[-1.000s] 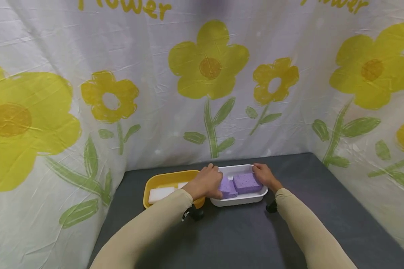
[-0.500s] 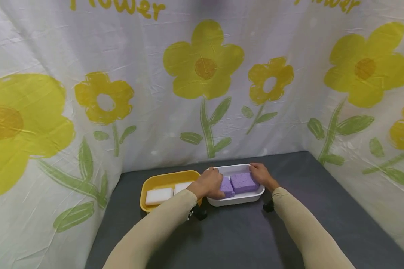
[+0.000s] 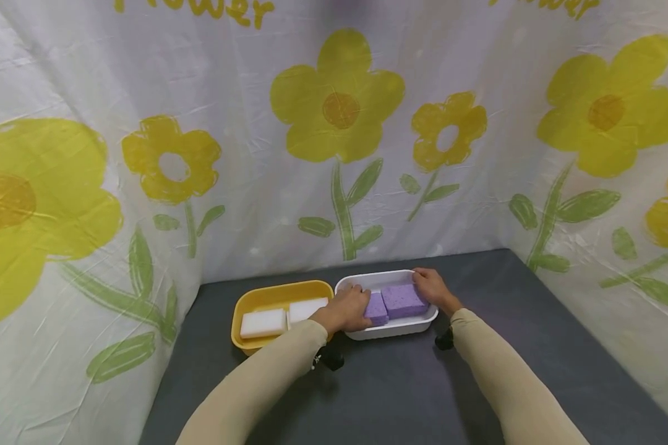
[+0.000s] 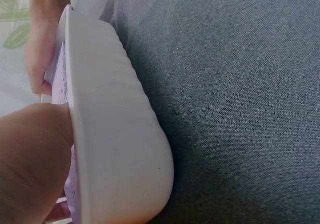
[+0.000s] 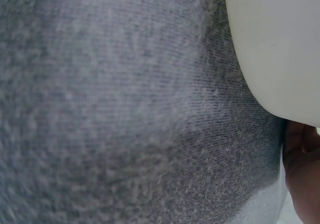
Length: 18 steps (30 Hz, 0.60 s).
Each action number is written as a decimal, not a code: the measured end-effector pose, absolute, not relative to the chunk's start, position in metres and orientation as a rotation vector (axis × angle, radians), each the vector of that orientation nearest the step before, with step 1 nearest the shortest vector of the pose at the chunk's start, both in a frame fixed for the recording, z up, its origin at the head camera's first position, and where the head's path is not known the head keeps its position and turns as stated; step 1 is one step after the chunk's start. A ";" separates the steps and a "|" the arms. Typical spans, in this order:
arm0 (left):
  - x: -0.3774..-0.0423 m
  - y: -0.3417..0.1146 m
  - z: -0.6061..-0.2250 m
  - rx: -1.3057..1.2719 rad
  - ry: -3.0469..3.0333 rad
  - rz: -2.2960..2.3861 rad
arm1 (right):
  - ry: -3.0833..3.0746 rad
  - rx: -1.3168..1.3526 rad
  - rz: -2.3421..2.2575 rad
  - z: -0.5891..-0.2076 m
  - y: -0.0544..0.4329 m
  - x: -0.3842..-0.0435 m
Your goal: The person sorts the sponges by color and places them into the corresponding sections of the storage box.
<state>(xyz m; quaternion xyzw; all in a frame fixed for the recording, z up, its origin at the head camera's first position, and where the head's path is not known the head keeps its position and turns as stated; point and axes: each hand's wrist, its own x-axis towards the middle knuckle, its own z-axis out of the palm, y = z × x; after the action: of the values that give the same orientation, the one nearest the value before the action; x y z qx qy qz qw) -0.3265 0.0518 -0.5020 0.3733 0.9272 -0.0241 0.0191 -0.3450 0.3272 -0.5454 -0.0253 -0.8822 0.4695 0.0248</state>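
In the head view a white tray point(image 3: 389, 332) holds two purple sponges, the right sponge point(image 3: 405, 299) and the left sponge point(image 3: 376, 308), side by side. My left hand point(image 3: 345, 309) reaches over the tray's left end and holds the left sponge between thumb and fingers, hiding part of it. The left wrist view shows the thumb point(image 4: 35, 149) over the tray's rim, against the purple sponge point(image 4: 61, 81). At the tray's far right corner my right hand point(image 3: 433, 289) grips the rim. Only part of that hand point(image 5: 304, 176) appears in the right wrist view, beside the tray's outer wall point(image 5: 285, 48).
A yellow tray point(image 3: 238, 318) stands just left of the white one, with two white sponges point(image 3: 263, 324) in it. My left forearm crosses its front right corner. Dark grey cloth covers the table point(image 3: 401, 389). A flower-printed curtain point(image 3: 256, 185) hangs behind and on both sides.
My left hand has settled lower over the left sponge, and more of the tray's left rim shows. The right hand keeps its place on the rim. The head view has shifted slightly.
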 end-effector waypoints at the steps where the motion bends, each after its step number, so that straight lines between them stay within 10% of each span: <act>1: -0.326 0.052 -0.501 1.151 2.880 -0.054 | -2.732 -0.073 1.448 -0.545 0.327 -0.345; 18: -0.314 0.034 -0.513 1.216 3.160 0.286 | -2.734 -0.123 1.483 -0.544 0.325 -0.343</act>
<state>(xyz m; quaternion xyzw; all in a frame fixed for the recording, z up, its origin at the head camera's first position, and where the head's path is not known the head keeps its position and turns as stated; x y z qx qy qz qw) -0.3143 0.0343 -0.5126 0.3549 0.9223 0.0834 -0.1279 -0.3432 0.3253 -0.5438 -0.0395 -0.8782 0.4764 0.0142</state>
